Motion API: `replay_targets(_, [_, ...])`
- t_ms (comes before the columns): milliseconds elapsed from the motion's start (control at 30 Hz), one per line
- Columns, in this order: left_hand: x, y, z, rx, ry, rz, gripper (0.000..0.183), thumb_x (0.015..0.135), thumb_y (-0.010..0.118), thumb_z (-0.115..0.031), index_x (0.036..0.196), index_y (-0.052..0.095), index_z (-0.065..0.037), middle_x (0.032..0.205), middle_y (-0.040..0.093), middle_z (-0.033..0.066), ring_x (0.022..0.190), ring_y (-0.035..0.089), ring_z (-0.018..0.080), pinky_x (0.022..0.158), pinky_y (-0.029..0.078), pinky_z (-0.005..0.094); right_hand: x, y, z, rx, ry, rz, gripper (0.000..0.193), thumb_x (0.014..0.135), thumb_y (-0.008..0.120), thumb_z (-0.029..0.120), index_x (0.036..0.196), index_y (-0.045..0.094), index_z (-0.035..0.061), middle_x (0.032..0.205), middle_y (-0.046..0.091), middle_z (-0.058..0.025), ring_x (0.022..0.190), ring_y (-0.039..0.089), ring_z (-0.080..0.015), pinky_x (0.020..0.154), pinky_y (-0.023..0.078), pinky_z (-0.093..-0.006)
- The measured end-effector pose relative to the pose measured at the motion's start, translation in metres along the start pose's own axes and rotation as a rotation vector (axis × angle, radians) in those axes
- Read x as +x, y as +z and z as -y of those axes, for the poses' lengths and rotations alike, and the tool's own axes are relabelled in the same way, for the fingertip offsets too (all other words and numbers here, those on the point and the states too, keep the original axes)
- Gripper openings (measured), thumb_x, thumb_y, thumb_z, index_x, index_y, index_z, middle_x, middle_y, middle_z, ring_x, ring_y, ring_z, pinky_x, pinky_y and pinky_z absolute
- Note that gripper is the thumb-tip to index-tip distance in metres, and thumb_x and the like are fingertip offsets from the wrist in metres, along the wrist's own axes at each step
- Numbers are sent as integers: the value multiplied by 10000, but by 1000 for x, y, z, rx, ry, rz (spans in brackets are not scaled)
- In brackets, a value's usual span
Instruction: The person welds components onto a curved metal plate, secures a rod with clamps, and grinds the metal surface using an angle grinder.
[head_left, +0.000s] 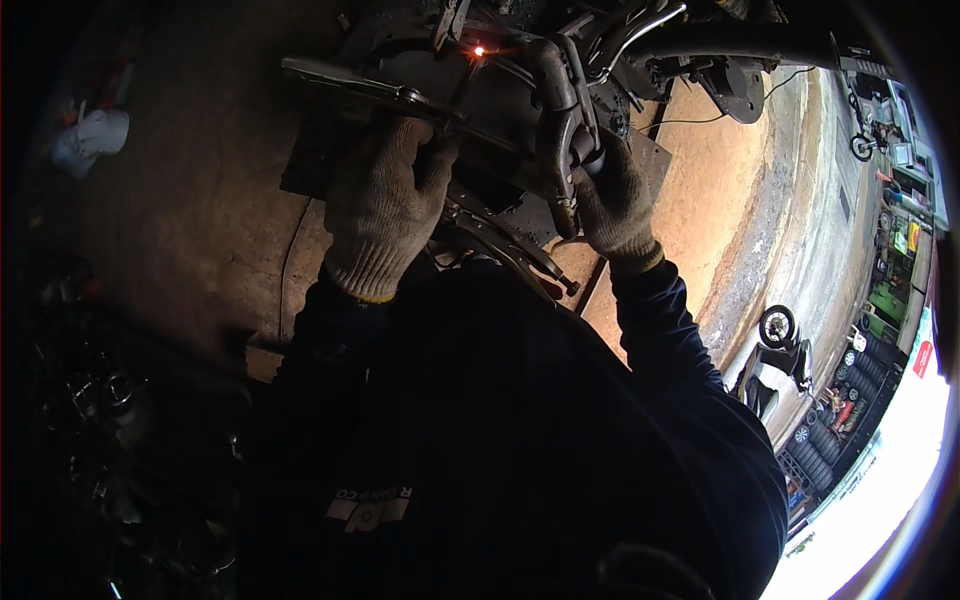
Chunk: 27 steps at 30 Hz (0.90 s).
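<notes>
Both my hands wear grey knit gloves over dark sleeves. My left hand (385,205) is closed on the handles of a welding electrode holder (430,105). A thin rod (470,75) runs up from it to a small orange glowing spot (479,50) on dark metal parts. My right hand (612,200) grips a curved dark metal pipe (560,110) just right of the glow. Locking pliers (510,250) hang clamped below, between my two hands.
A dark metal plate (310,160) lies under the work on the brown concrete floor (200,220). A white rag (95,135) lies at the far left. A scooter (775,350), stacked tyres (835,455) and a street lie to the right.
</notes>
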<state>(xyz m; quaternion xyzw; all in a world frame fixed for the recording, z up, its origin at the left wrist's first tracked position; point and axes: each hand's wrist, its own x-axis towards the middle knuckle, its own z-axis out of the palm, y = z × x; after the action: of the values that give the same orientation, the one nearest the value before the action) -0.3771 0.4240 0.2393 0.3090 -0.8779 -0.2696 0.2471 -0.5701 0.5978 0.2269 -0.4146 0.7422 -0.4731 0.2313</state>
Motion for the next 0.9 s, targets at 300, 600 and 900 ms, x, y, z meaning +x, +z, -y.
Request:
replay_targets(300, [4,-8,-8,34,-121,39,232,890,737,-303,937,648,-95,792,695,128,749,701,333,684,547,442,6,1,2,-32,-49,32,441,952,705,255,1291,550,20,1105,675,-152,1002,692,-241,865,542,-345])
replay_targets(600, [4,-5,-4,66,-107,28,240,896,731,-324,966,647,-110,794,695,118,719,687,331,661,534,452,9,2,1,-97,-88,7,430,960,685,313,1268,563,38,1073,674,-154,955,699,-264,835,545,-367])
replay_targets(900, [6,-3,-8,127,-24,-61,203,911,735,-275,988,642,-112,784,676,73,686,693,260,599,556,377,7,-3,3,36,-70,-26,483,966,694,252,1319,508,-21,1083,673,-123,1000,659,-171,866,532,-318])
